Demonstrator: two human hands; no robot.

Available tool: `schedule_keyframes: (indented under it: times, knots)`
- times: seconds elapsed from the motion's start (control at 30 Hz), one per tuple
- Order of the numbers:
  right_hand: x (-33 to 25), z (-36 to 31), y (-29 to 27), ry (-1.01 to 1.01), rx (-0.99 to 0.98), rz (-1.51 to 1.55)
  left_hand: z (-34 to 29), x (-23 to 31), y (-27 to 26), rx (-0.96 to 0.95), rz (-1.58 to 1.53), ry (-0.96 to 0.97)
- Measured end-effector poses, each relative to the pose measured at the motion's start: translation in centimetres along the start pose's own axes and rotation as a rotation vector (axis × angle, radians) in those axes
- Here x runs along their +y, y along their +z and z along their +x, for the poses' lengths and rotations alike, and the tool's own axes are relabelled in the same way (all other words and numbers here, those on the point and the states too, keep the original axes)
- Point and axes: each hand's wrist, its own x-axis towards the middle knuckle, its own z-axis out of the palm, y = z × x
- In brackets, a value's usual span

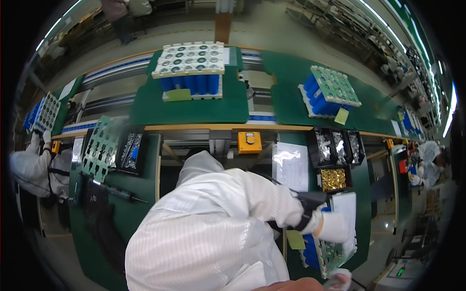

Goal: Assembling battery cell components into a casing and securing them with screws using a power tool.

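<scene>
Left hand [334, 228] (white glove, black wrist strap [307, 216]): over the far end of the block of blue cylindrical cells with white plastic frame and green perforated plate [312, 256]. Fingers blurred; degree of curl and any grip not discernible. Forearm in white striped sleeve [267, 201] reaches across to the block from its left. Right hand [341, 280]: at the block's near end, partly visible, fingertips bare; grip unclear. Block sits on the green worktop [363, 218]; yellow-green paper note [295, 239] at its left side; small brass-coloured metal pieces [334, 180] beyond it.
</scene>
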Motion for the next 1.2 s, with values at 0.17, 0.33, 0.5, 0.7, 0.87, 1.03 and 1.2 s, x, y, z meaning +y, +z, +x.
schedule_keyframes:
  times: [0.17, 0.33, 0.5, 0.7, 0.87, 1.03, 1.2]
  knots:
    - [4.2, -1.4, 6.5, -0.014, -0.576, 0.314, -0.9, 1.8, 1.5, -0.336, -0.229, -0.020]
    - [5.0, -0.9, 13.8, 0.164, -0.596, 0.250, -7.9, -2.1, -9.4, -0.211, -0.336, -0.375]
    - [5.9, -1.3, 20.6, 0.423, -0.836, 0.365, -20.5, -1.7, -15.9, -0.083, 0.077, -0.947]
    - [10.4, -2.2, 27.3, 0.368, -0.967, 0.348, -29.4, 3.1, -20.7, 0.141, 0.290, -1.253]
    - [7.7, -0.9, 30.6, 0.347, -1.060, 0.277, -34.5, 4.7, -22.3, 0.177, 0.416, -1.320]
    - [3.5, -0.4, 33.0, 0.197, -1.065, 0.234, -37.7, 4.5, -21.8, 0.002, 0.468, -1.417]
    - [-1.7, 2.6, 38.3, -0.106, -0.972, 0.230, -39.1, 4.2, -21.1, -0.128, 0.310, -1.447]
